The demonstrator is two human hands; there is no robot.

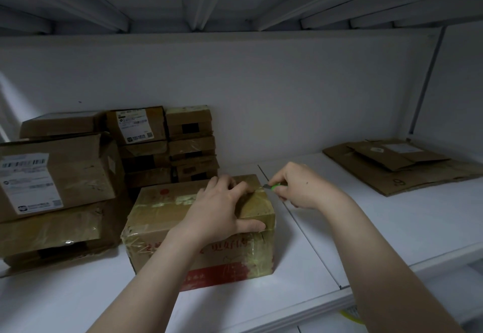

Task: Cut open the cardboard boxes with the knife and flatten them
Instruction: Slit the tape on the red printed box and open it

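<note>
Cardboard box (162, 215) is the one in hand. We read this as the cut-open step: blade arriving at the tape, no slit visible yet.

White shelf (366, 228) carries everything. It is one bay of a shelving unit, with a white back wall (261, 92), the underside of the next shelf (235, 6) overhead and a grey upright (428, 79) at right rear. Light is dim.

Stacked boxes (60, 176) fill the left and left rear. They are taped, several with shipping labels, so we judge most of the job is left.

Flattened cardboard (402, 170) lies at right rear, well apart from the work.

The box stands front centre, just beside the stack. It is wrapped in clear tape, with red print on its front face.

Left hand (222, 210) lies on its top, fingers spread and pressing down, thumb along the front top edge. It steadies the box without gripping it.

Right hand (300, 186) has its fingers closed round the knife (273, 187). The handle is green and the short blade points at the box's far right top corner. We can't tell whether it touches the tape or sits just shy.

Next move, as we see it: draw the blade shallow along the top seam. The left fingers sit close to the tip, so we'd clear them from the cut line first. After that come the bottom seam and folding flat.
</note>
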